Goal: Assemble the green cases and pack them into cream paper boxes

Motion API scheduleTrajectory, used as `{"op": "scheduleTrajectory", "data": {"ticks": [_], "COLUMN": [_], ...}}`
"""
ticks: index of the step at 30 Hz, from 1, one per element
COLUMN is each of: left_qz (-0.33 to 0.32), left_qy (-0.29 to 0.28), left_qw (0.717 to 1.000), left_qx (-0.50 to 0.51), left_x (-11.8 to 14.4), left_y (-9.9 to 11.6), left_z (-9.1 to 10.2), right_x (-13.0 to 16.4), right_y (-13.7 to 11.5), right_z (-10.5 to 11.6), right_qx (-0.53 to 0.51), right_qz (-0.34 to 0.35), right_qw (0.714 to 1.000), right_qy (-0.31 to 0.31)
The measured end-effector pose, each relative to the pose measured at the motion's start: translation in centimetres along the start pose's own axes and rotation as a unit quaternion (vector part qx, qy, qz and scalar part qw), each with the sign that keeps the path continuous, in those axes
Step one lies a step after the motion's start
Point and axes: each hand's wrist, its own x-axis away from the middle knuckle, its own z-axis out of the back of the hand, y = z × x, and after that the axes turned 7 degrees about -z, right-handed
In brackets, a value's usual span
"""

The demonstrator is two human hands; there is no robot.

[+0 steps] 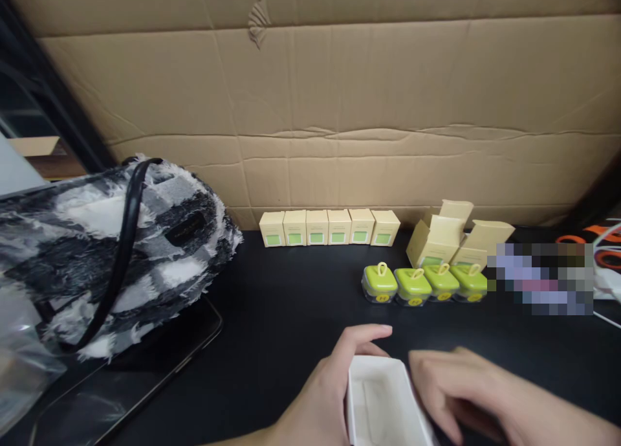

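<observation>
My left hand (334,375) grips a small white box (376,401) from its left side, thumb and forefinger reaching around the far edge. The box's top is open, and its white inside shows nothing in it. Close against the box's right side is my right hand (460,388), blurred and with curled fingers; whether it touches or holds anything is hidden. Beyond both hands, several small clear containers with lime-green lids (380,279) and yellow loops stand in a row. Behind these are two opened cream cartons (439,239) with raised flaps.
Several closed cream cartons (317,228) line the back of the black table (272,310), before a cardboard wall (339,83). On the left lie a shaggy black-and-white bag (179,239), a dark flat tray-like item (145,381) and clear plastic (24,362). Orange-handled items (609,258) and cables sit far right.
</observation>
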Motion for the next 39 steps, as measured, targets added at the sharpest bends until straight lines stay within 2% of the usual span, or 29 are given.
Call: {"op": "scheduleTrajectory", "data": {"ticks": [1, 3, 4, 6, 9, 12, 15, 19, 22, 24, 27, 30, 33, 35, 39], "left_qz": [0.007, 0.021, 0.028, 0.039, 0.048, 0.047, 0.027, 0.037, 0.08, 0.087, 0.073, 0.053, 0.047, 0.047, 0.045], "left_qy": [-0.001, -0.009, -0.015, -0.022, -0.021, -0.021, -0.037, -0.041, -0.021, -0.018, -0.02, -0.022, -0.035, -0.035, -0.035], "left_qw": [1.0, 1.0, 0.999, 0.999, 0.998, 0.997, 0.998, 0.998, 0.996, 0.995, 0.996, 0.998, 0.997, 0.996, 0.998], "left_qx": [-0.006, -0.017, -0.019, -0.023, -0.043, -0.058, -0.051, -0.035, -0.031, -0.037, -0.043, -0.034, -0.052, -0.062, -0.02], "left_x": [-0.1, -0.3, -0.3, -0.3, -0.2, -0.1, -0.1, 0.0, 0.1, 0.2, 0.1, 0.1, 0.2, 0.3, 0.3], "left_y": [0.1, 0.4, 0.6, 0.9, 0.8, 0.4, 0.2, 1.0, 1.7, 2.0, 2.1, 1.8, 1.5, 1.6, 2.3], "left_z": [0.0, -0.1, -0.1, -0.1, 0.0, 0.2, 0.2, -0.1, -0.3, -0.3, -0.1, 0.0, 0.1, 0.1, -0.1], "right_x": [-0.4, -1.6, -2.4, -4.0, -5.8, -6.5, -6.4, -5.5, -4.1, -2.9, -1.6, -1.2, -1.1, -0.9, -0.8], "right_y": [-0.2, -0.1, 0.1, 0.9, 2.8, 4.7, 5.4, 3.6, 0.7, -1.1, -2.7, -3.0, -2.7, -2.4, -2.4], "right_z": [1.1, 3.1, 4.0, 5.4, 5.9, 5.0, 4.2, 3.9, 3.3, 2.6, 1.6, 1.2, 0.8, 0.5, 0.4], "right_qx": [0.003, 0.038, 0.071, 0.167, 0.227, 0.238, 0.24, 0.229, 0.147, 0.078, 0.06, 0.09, 0.105, 0.099, 0.109], "right_qz": [0.002, -0.017, -0.029, -0.028, -0.039, -0.044, -0.039, -0.026, -0.021, 0.001, 0.04, 0.07, 0.093, 0.088, 0.075], "right_qw": [1.0, 0.994, 0.986, 0.967, 0.957, 0.955, 0.953, 0.95, 0.961, 0.971, 0.981, 0.987, 0.988, 0.988, 0.984], "right_qy": [0.012, 0.103, 0.15, 0.191, 0.176, 0.171, 0.183, 0.212, 0.232, 0.227, 0.179, 0.113, 0.072, 0.076, 0.117]}}
